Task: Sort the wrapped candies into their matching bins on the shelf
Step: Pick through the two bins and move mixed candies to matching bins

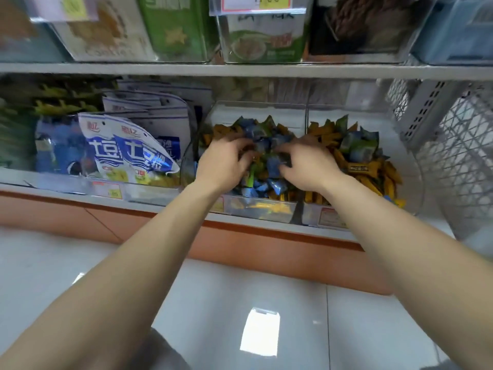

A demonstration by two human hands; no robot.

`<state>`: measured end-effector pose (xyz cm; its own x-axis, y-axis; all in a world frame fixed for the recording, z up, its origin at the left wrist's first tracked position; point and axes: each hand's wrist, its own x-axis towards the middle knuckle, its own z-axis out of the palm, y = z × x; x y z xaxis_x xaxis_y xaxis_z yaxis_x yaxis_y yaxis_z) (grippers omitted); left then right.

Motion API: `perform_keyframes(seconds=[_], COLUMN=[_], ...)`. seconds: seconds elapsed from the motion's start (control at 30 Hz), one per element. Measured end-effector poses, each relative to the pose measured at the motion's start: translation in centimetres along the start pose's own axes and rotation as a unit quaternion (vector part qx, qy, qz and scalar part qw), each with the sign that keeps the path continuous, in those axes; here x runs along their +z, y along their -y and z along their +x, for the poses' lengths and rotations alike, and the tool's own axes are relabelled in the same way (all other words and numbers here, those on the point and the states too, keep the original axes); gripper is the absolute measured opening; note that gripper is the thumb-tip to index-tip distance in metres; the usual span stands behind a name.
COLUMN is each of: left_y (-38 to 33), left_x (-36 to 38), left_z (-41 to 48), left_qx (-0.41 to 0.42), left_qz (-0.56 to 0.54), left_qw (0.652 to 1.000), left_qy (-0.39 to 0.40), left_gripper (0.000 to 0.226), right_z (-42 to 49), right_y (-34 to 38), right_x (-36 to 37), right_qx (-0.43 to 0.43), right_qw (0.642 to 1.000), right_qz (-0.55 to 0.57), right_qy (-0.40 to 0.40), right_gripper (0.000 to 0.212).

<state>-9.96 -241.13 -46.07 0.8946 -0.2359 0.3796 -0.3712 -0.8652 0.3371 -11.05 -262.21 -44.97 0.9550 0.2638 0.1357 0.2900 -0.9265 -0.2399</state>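
Head view is showing a shop shelf (80,194) from above, with blue-and-white snack bags (128,153) standing in a clear tray at the left, untouched. Just to their right, a clear middle bin (256,208) is holding a mixed heap of blue candies (272,185) and orange ones, with a few green wrappers among them.

Both hands are working inside this bin. The left hand (224,161) is digging into the heap, its fingers (240,144) curling down among the wrappers. The right hand (306,164) is doing the same beside it, fingers (286,150) bending towards a blue piece. Blur is hiding whether either hand is actually pinching a candy, so I cannot tell.

Further right, the neighbouring bin (330,217) is holding mostly orange candies (373,169), with stray blue ones (357,148) lying on top. A white wire rack (458,145) is standing at the far right.

Sorting is looking mid-way: the person is picking through the middle bin. The next move is likely calling for lifting out one colour only and carrying it over the divider.
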Motion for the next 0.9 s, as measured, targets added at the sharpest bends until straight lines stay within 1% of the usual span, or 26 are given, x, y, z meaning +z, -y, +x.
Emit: perform_keyframes(seconds=[0.1,0.13,0.17,0.23,0.37,0.43,0.5,0.53,0.6,0.7,0.73,0.8,0.87,0.9], left_y=[-0.1,0.0,0.2,0.6,1.2,1.0,1.1,1.3,1.8,2.2,2.2,2.3,2.4,2.5], left_x=[0.0,0.1,0.1,0.0,-0.2,-0.3,-0.6,-0.7,-0.7,-0.3,-0.3,-0.5,-0.6,-0.7], left_z=[-1.6,-1.9,-2.0,-2.3,-3.0,-3.0,-2.7,-2.5,-2.3,-1.7,-1.6,-1.3,-1.2,-1.2], left_qx=[0.006,0.01,0.016,0.024,0.02,0.038,0.049,0.048,0.04,0.008,-0.013,-0.05,-0.06,-0.061], left_qz=[0.047,0.06,0.066,0.073,0.057,0.065,0.069,0.067,0.053,-0.022,-0.058,-0.113,-0.13,-0.132], left_qw=[0.993,0.989,0.989,0.991,0.997,0.995,0.994,0.994,0.996,0.999,0.998,0.992,0.99,0.989], left_qy=[0.111,0.131,0.134,0.108,0.056,0.058,0.067,0.067,0.062,0.035,0.023,0.005,0.003,0.005], left_gripper=[0.063,0.067,0.067,0.061,0.055,0.055,0.054,0.054,0.047,0.038,0.039,0.042,0.047,0.05], right_z=[-0.2,0.0,0.1,0.3,-0.1,-0.6,-1.1,-1.2,-1.2,-0.3,0.0,0.3,0.1,-0.2], right_y=[-0.1,-0.1,0.0,0.4,0.8,0.6,0.3,0.2,0.1,0.2,0.4,0.7,0.7,0.7], right_x=[-0.6,-0.7,-0.7,-0.4,0.0,0.0,-0.1,-0.2,-0.4,-0.8,-0.8,-0.9,-1.1,-1.2], right_qx=[-0.02,-0.025,-0.028,-0.026,0.003,0.005,-0.023,-0.041,-0.068,-0.061,-0.062,-0.076,-0.09,-0.101], right_qw=[0.998,0.997,0.997,0.996,0.997,0.997,0.996,0.995,0.989,0.982,0.981,0.984,0.993,0.994], right_qz=[-0.034,-0.048,-0.06,-0.075,-0.074,-0.065,-0.068,-0.08,-0.128,-0.159,-0.157,-0.135,-0.071,-0.04], right_qy=[0.047,0.047,0.042,0.03,-0.001,-0.042,-0.061,-0.043,0.019,0.081,0.097,0.092,0.036,0.013], right_gripper=[0.06,0.058,0.055,0.049,0.051,0.053,0.061,0.065,0.072,0.079,0.076,0.058,0.042,0.041])
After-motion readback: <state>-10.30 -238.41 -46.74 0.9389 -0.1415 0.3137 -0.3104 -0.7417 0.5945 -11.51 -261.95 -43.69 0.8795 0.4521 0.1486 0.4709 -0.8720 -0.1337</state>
